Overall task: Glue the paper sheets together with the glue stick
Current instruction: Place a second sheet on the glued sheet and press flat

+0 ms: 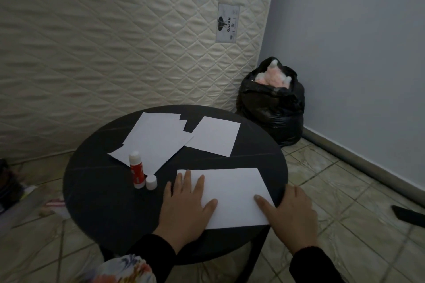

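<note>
Left hand: the left hand [187, 202] is flat on the near sheet [232, 195], fingers spread, palm pressing its left edge, gripping nothing.
Right hand: the right hand [291, 212] lies flat too, thumb on the sheet's near right corner, the rest of the hand over the table [96, 190] rim; it grasps nothing.
Near sheet: it sits at the front of the round dark table, wider than it is deep. Whether this is one sheet or two already joined, I cannot tell from here.
Glue stick: the glue stick [136, 170] stands upright and uncapped, its base just beside the pile, left of the hands and not held.
Cap: the cap [151, 182] sits on the table touching or just beside the stick.
Pile: a loose pile [153, 142] of overlapping sheets lies further back, edges fanned out.
Far sheet: one single sheet [212, 136] lies right of the pile, its corner overlapping the pile's edge.
Progress: judging by the open stick and both palms pressing down, a bond looks to be getting smoothed right now.
Left to do: the pile and the far sheet appear unglued, so plenty remains.
</note>
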